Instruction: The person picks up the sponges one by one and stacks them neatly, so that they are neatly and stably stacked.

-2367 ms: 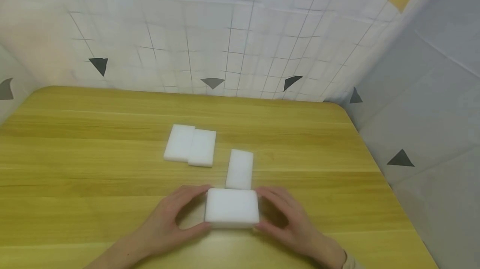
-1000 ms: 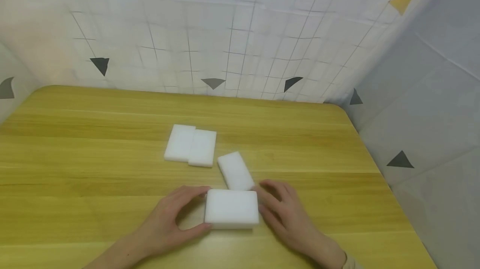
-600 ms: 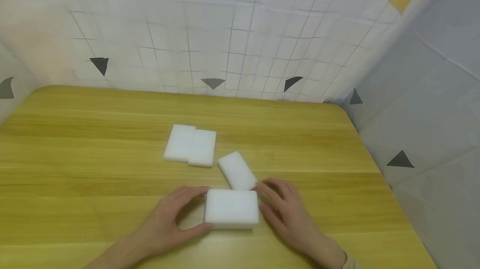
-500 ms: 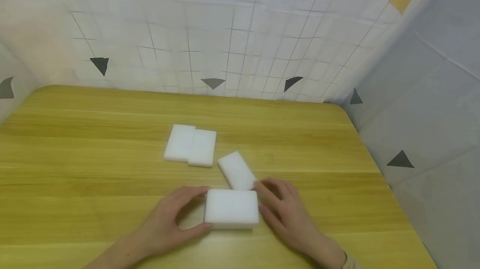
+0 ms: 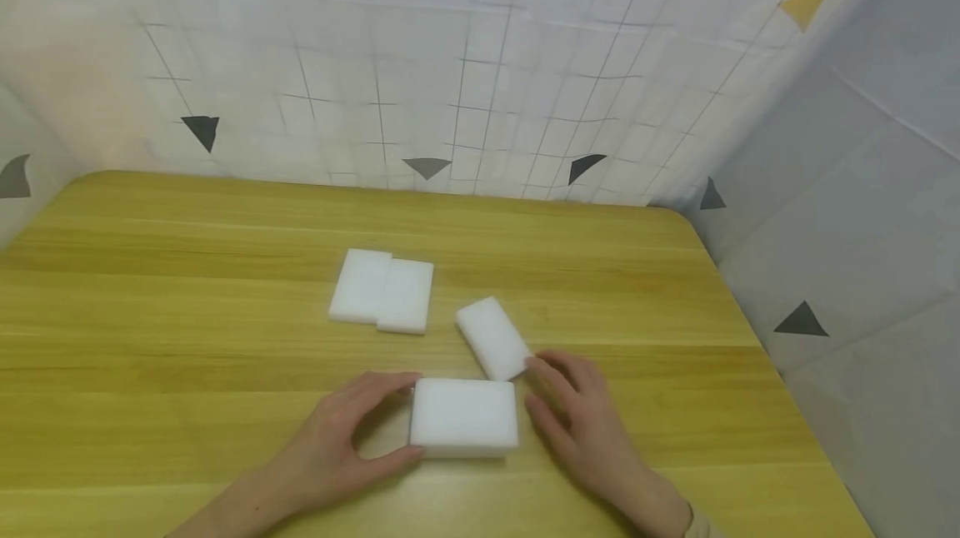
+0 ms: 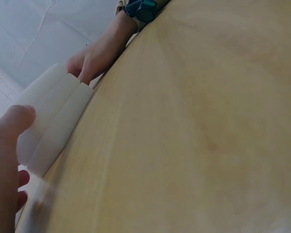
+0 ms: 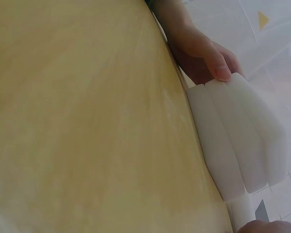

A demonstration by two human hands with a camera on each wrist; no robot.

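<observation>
A stack of white sponge blocks (image 5: pixel 465 415) lies near the front of the table; three layers show in the right wrist view. My left hand (image 5: pixel 341 430) grips its left end, thumb at the near corner and fingers at the far one. Beyond the stack a loose white sponge (image 5: pixel 495 340) lies tilted, its near end close to the stack. With its fingertips my right hand (image 5: pixel 585 421) touches that sponge's right corner, the thumb apart from it beside the stack. In the left wrist view the left thumb (image 6: pixel 20 119) presses against the stack.
Two more white sponges (image 5: pixel 362 284) lie side by side farther back, slightly offset. The wooden table (image 5: pixel 187 338) ends at a wall covering (image 5: pixel 420 88) with grid lines and triangles, and a pale panel (image 5: pixel 862 213) stands along the right edge.
My right hand has left the stack's right end and moved slightly right and away. The loose sponge first swung to a slant, then shifted right with the fingertips. My left hand stays put.
</observation>
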